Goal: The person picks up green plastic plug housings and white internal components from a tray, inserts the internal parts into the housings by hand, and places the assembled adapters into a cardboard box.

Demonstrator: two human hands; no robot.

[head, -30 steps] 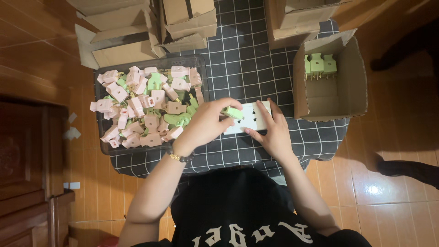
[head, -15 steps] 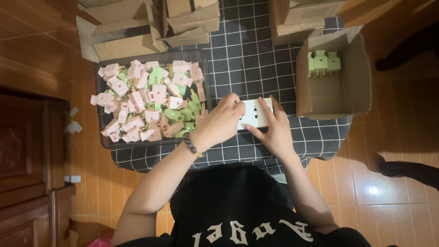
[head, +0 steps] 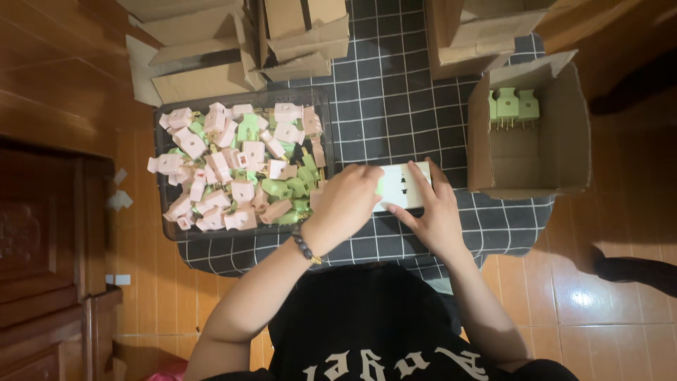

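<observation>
Two hands meet over a white socket block, a flat rectangular piece with dark slots on its face, lying on the black checked cloth just in front of the person. The left hand covers the block's left end with fingers curled down onto it; a pale green bit shows at its fingertips against the block, probably a plug, though the hand hides most of it, so what exactly those fingers pinch cannot be told. The right hand lies along the block's right and near edges, fingers spread and pressing it flat to the cloth. A dark bead bracelet circles the left wrist.

Left of the block, touching the left hand's knuckles, stands a shallow dark tray heaped with loose pink and green plugs. Right of the block, just beside it, an open cardboard box stands on the cloth's edge with three green plugs lined up against its far wall, prongs pointing toward the person. Beyond the block, at the far side of the cloth, several more cardboard cartons stand with their flaps loose. The cloth rests on a brown tiled floor.
</observation>
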